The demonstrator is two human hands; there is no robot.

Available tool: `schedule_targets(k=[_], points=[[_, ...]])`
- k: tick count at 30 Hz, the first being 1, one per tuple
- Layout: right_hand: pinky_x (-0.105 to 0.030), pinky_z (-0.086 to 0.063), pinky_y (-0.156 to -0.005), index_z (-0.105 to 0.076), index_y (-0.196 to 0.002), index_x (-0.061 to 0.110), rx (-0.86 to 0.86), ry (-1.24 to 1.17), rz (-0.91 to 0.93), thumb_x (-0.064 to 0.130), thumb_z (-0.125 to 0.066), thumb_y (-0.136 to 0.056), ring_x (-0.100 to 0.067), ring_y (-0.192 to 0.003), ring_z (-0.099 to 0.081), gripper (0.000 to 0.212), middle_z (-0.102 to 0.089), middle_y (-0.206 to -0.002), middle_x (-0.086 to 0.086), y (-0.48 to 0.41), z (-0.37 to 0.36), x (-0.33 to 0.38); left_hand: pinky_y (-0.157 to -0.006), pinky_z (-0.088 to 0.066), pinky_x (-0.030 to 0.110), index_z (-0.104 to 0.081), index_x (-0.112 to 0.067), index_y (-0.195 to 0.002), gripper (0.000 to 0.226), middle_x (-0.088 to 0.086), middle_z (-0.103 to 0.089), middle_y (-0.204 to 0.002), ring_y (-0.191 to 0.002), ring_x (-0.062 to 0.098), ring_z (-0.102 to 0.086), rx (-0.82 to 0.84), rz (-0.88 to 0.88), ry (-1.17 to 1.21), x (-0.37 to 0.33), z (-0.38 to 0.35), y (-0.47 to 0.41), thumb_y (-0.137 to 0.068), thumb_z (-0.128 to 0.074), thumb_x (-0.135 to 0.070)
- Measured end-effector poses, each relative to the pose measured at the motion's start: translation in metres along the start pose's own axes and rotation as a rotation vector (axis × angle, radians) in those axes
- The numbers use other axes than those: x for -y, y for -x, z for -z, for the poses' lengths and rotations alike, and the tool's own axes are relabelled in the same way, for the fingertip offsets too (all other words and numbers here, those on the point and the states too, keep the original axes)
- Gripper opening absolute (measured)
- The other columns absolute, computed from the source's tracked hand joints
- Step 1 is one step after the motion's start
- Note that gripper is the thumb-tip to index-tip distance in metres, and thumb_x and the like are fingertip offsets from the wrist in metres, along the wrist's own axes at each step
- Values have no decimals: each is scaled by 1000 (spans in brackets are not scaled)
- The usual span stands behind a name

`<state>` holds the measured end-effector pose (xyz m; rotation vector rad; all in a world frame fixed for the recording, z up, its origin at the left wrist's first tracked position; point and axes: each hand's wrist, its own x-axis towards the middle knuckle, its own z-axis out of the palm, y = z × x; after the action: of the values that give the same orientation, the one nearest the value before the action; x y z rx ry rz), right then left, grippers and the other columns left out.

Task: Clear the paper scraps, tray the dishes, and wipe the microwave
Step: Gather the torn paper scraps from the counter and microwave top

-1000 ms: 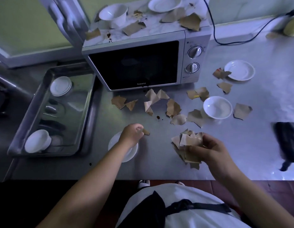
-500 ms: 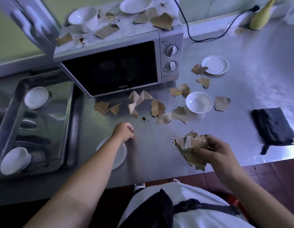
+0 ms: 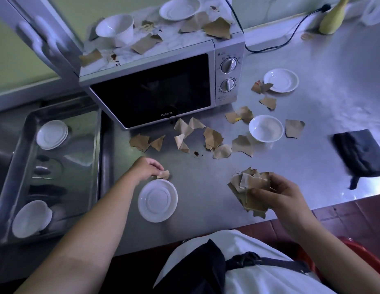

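Note:
My left hand (image 3: 145,169) pinches a small brown paper scrap (image 3: 164,174) just above a white saucer (image 3: 157,200) on the steel counter. My right hand (image 3: 279,194) grips a bundle of brown scraps (image 3: 247,185) near the counter's front edge. Several loose scraps (image 3: 212,137) lie in front of the silver microwave (image 3: 163,85). More scraps (image 3: 217,28), a white bowl (image 3: 115,29) and a plate (image 3: 179,8) sit on its stained top. A white bowl (image 3: 266,128) and a saucer (image 3: 280,80) stand to the right.
A steel tray (image 3: 95,145) at the left holds stacked saucers (image 3: 52,134) and an overturned bowl (image 3: 31,218). A dark cloth (image 3: 360,152) lies at the right edge. A black cable (image 3: 286,37) runs behind the microwave. A red bin (image 3: 363,259) shows below the counter.
My left hand has lifted off the saucer, now fully uncovered, and holds a small scrap just above it. My right hand still grips the bundle. The view has shifted.

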<state>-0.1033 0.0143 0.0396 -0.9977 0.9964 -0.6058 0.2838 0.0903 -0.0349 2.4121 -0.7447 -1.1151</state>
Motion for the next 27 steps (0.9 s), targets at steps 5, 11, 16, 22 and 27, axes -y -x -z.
schedule_targets(k=[5, 11, 16, 22, 27], points=[[-33, -55, -49, -71, -90, 2, -55, -47, 3, -16, -65, -82, -34, -66, -68, 20, -69, -80, -21, 10, -21, -6, -73, -50, 24, -72, -15, -86, 22, 4, -75, -81, -78, 17, -67, 94, -100, -150, 0, 6, -11, -76, -74, 4], [-33, -57, -53, -74, -90, 8, -111, -74, -2, -15, -64, -83, -31, -70, -72, 26, -71, -85, -19, 24, -45, -17, -75, -49, 27, -70, -11, -92, 27, 0, -70, -72, -70, 14, -63, 237, -220, -316, 3, 9, -27, -74, -72, 9], [-34, -59, -56, -74, -90, 5, -172, -160, 0, -18, -61, -81, -30, -70, -72, 28, -72, -85, -20, 36, -68, -24, -66, -45, 24, -69, -17, -87, 26, -5, -63, -71, -64, 12, -56, 244, -328, -424, 11, 4, -34, -72, -72, 3], [-35, -59, -59, -73, -94, 8, -238, -127, -18, -13, -66, -81, -32, -78, -73, 25, -73, -94, -21, 48, -85, -33, -69, -49, 29, -70, -19, -74, 15, -3, -69, -76, -71, 13, -60, 239, -390, -500, 21, 5, -45, -71, -79, -9], [-33, -59, -60, -73, -96, 8, -280, -88, -11, -13, -65, -83, -32, -80, -73, 26, -72, -95, -21, 54, -97, -39, -64, -44, 27, -64, -19, -79, 27, -4, -63, -73, -66, 13, -54, 207, -410, -392, 28, 5, -49, -66, -82, -5]])
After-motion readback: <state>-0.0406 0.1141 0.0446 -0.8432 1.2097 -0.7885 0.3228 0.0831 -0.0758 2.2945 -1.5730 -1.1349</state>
